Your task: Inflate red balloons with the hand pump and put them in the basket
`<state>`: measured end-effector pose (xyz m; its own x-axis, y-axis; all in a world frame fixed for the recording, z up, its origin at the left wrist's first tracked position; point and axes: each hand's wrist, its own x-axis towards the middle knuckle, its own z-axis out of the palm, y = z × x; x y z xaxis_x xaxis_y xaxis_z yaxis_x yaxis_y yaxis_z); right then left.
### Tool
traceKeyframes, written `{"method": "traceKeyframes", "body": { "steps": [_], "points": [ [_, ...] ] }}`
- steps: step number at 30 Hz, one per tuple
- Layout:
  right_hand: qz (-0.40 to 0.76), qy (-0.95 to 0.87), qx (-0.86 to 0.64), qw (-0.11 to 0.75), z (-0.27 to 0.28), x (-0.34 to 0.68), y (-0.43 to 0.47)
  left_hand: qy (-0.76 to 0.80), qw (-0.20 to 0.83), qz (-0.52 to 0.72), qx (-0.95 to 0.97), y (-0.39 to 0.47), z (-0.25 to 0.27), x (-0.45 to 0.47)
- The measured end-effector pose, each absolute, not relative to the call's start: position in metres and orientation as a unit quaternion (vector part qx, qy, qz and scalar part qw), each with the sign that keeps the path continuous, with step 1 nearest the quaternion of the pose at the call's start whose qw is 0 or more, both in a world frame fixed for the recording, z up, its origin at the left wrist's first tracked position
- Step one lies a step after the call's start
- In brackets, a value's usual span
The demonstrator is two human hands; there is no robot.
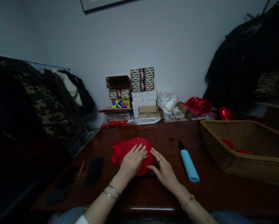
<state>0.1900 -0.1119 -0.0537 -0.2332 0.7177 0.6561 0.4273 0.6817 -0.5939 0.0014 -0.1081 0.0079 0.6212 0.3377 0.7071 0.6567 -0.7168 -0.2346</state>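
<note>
A round red balloon [141, 168], puffed up, rests on the dark wooden table [120, 199] in front of me. My left hand [133, 160] lies across its top with the fingers stretched out flat. At its right side my right hand [164, 170] touches the balloon, thumb and fingers apart. Bunched against the balloon's left side are small red pieces [116, 154] that look like limp balloons. To the right of my right hand lies a light blue hand pump [189, 165] with a black nozzle. The balloon's neck is hidden.
Two dark phones [94, 171] [63, 185] and a pinkish stick [81, 169] lie at left. A wicker basket [247, 166] with red items stands at right. Two small rings [171, 141] lie beyond the pump. Stacked boxes [144, 98] line the wall; clothes hang [48, 99] on the left.
</note>
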Motion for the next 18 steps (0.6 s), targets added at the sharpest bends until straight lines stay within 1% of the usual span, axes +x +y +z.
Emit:
{"method": "traceKeyframes", "body": {
  "steps": [7, 14, 18],
  "points": [
    [0.119, -0.81, -0.371, 0.438, -0.048, 0.192, -0.115, -0.317, 0.242, -0.317, -0.861, -0.105, -0.006, -0.002],
    [0.046, -0.73, -0.478, 0.486, -0.057, 0.215, -0.094, -0.333, 0.225, -0.325, -0.856, -0.102, -0.012, -0.008],
    [0.02, -0.7, -0.53, 0.478, -0.077, 0.228, -0.076, -0.338, 0.216, -0.34, -0.851, -0.101, -0.012, -0.009]
  ]
}}
